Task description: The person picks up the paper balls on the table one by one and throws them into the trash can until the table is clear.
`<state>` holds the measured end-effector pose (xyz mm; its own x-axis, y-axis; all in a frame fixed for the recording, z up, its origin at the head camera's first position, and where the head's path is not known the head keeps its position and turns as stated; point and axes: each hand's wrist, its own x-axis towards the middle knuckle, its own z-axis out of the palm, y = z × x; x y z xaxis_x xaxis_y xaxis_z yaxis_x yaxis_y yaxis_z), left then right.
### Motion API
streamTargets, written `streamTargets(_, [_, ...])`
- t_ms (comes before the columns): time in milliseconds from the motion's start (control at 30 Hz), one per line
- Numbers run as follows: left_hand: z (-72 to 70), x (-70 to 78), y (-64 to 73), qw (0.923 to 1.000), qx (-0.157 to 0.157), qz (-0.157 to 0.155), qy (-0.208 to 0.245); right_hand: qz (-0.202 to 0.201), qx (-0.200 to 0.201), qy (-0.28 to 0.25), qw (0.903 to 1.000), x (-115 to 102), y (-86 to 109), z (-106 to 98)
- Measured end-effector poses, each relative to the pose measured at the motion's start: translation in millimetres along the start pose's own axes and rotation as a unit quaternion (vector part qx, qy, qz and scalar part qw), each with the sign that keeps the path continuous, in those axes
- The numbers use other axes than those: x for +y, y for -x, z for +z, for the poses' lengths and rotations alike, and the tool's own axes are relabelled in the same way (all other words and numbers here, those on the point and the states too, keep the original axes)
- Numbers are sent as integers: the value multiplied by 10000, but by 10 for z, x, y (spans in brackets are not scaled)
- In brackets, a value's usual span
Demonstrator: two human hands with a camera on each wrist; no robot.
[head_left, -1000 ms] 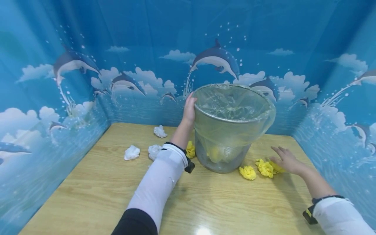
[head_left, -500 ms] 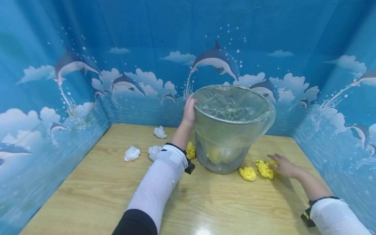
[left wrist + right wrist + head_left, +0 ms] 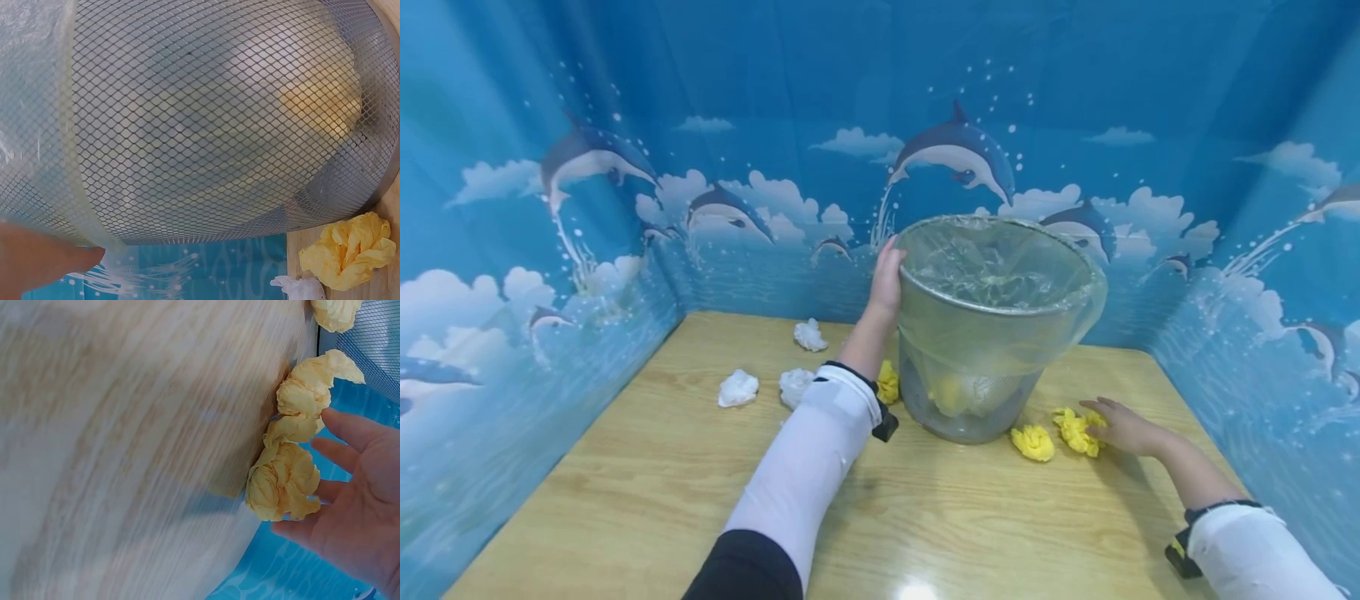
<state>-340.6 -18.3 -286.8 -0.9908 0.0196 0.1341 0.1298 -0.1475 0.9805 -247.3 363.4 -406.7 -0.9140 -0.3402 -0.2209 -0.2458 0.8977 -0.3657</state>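
Note:
A wire-mesh bin point(image 3: 973, 358) lined with a translucent yellowish bag stands on the table, slightly tilted. My left hand point(image 3: 886, 283) grips its rim on the left side, thumb over the bag's edge in the left wrist view. Right of the bin, my right hand point(image 3: 1129, 427) reaches down with loosely spread fingers. In the right wrist view its fingertips are right at a crumpled yellow paper ball point(image 3: 284, 484), and the thumb is close to another yellow ball point(image 3: 303, 394). One more yellow ball point(image 3: 1032, 442) lies nearer the bin. Through the mesh, yellow paper point(image 3: 322, 103) and something white show.
Crumpled white paper balls lie on the left: one point(image 3: 737, 388) toward the left edge, one point(image 3: 810, 335) at the back, and one point(image 3: 794, 387) beside my left sleeve. A yellow ball point(image 3: 887, 383) sits behind my left wrist. A dolphin-printed blue curtain point(image 3: 760, 125) encloses the wooden table point(image 3: 647, 492).
My right hand has moved slightly left and lower, onto the yellow paper balls, its fingers drawing in a little. My left hand and the bin stay in place.

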Motion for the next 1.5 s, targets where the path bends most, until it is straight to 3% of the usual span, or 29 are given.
streamTargets(467, [2,-17,-2,10000,51,-17,-81,134,-22,-121,9998,68,8,53])
streamTargets(733, [-10,-24,7,9999,46,-84,-61,37,-43,-13,10000,133,-3,64])
streamTargets(1000, [0,-15,5,10000,56,-31,-27,-164,275,42,9995,223,-5,98])
streamTargets(1500, [-35,17,-11,9998,-57,-130,120,-394,340,219,9984,216,-19,92])
